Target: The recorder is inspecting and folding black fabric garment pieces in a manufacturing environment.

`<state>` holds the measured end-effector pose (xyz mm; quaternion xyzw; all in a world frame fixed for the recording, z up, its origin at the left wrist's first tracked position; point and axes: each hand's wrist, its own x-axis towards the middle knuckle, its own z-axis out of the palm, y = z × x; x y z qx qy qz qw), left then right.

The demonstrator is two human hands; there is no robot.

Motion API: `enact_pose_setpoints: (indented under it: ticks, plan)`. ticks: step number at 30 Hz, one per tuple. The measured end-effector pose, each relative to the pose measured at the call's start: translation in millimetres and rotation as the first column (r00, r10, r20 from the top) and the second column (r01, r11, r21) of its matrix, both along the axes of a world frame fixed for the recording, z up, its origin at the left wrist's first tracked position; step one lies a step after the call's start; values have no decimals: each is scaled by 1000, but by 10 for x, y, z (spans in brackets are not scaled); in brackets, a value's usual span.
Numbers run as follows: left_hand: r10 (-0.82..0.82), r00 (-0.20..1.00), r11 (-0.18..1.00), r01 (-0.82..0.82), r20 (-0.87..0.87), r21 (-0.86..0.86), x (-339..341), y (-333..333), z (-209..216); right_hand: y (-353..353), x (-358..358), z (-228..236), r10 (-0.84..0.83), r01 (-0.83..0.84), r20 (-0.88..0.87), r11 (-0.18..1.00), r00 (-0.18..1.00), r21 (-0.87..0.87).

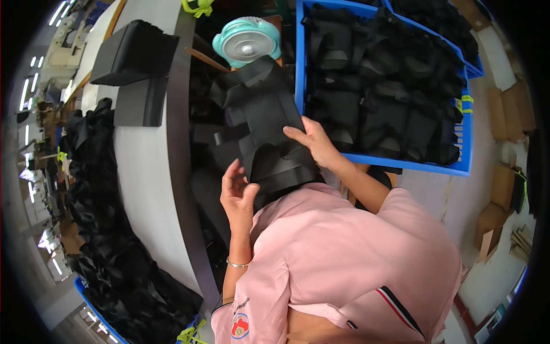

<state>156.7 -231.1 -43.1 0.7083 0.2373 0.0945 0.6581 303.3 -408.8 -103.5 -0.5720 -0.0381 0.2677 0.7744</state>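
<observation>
A black fabric piece with straps and folded flaps lies over my lap, reaching forward toward a small turquoise fan. My right hand grips its right edge, thumb on top and the other fingers mostly hidden beneath. Near the piece's lower left side, my left hand is raised with bent fingers and the thumb apart, and nothing shows in it. More black material sits under and around the piece, and its exact outline is hard to make out.
To the right stands a blue crate packed with similar black pieces; another blue crate adjoins it. On the pale table at left are stacked black sheets and a long heap of black pieces. The turquoise fan stands ahead. Cardboard boxes line the far right.
</observation>
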Motion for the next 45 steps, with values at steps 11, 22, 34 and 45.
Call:
enact_pose_setpoints:
  ticks: [11, 22, 34, 45]
  plan:
    - [293, 941, 905, -331, 170, 268, -706, 314, 258, 981, -43, 331, 202, -212, 78, 966, 976, 147]
    - [612, 790, 676, -503, 31, -539, -690, 896, 136, 1436, -328, 629, 621, -624, 136, 781, 772, -17]
    - [662, 748, 584, -476, 46, -657, -1127, 1153, 63, 2066, -854, 799, 596, -595, 15, 803, 803, -28]
    - [860, 443, 454, -891, 255, 17, -1565, 2243, -23, 3412, -1021, 309, 761, -126, 543, 615, 355, -779]
